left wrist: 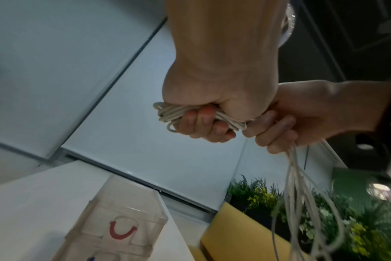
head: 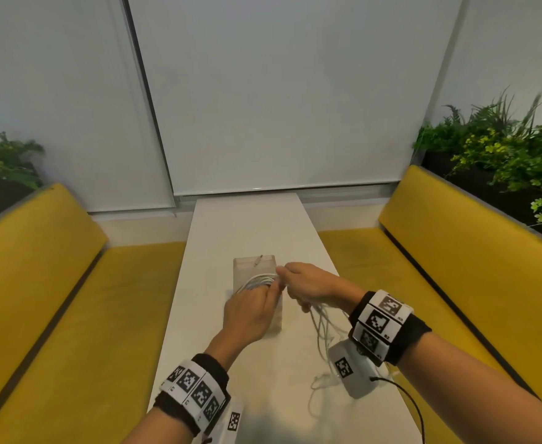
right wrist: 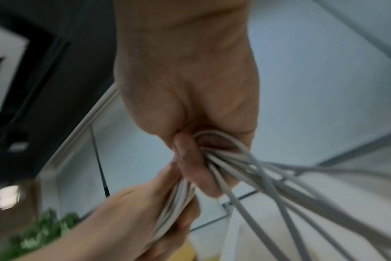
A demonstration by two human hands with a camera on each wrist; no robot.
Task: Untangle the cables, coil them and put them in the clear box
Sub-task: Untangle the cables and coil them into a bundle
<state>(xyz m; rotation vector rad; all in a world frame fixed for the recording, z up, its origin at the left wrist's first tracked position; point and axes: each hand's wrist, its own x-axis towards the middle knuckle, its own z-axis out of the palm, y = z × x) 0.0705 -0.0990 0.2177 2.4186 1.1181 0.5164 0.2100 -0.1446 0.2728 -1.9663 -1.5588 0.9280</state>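
Both hands are raised just above the clear box (head: 257, 267), which stands on the narrow white table (head: 247, 219) between two yellow benches (head: 39, 283).

The left hand (head: 249, 312) is closed in a fist around a bunch of white cable loops (left wrist: 167, 114); the left wrist view shows its fingers (left wrist: 203, 121) curled under the strands with the loop ends poking out to one side. The right hand (head: 308, 283) sits right against it, fingers wrapped round the same white cable (right wrist: 246, 169) where several strands fan out and drop toward the table. Loose cable (head: 322, 334) hangs below the right hand and trails onto the tabletop near the right wrist.

Inside the box, a red cable (left wrist: 122, 229) lies on the bottom, and a small plug tip (head: 258, 260) rests near the far rim. What else lies in there cannot be told.

Step in hand, by judgement: coiling the white cable, with the left hand keeping the finished loops and the right feeding the slack. Roughly midway, since plenty of cable is uncoiled.

The next move likely calls for the right hand to draw up another length and lay it into the left fist without crossing strands. The hanging loops look liable to snag each other.
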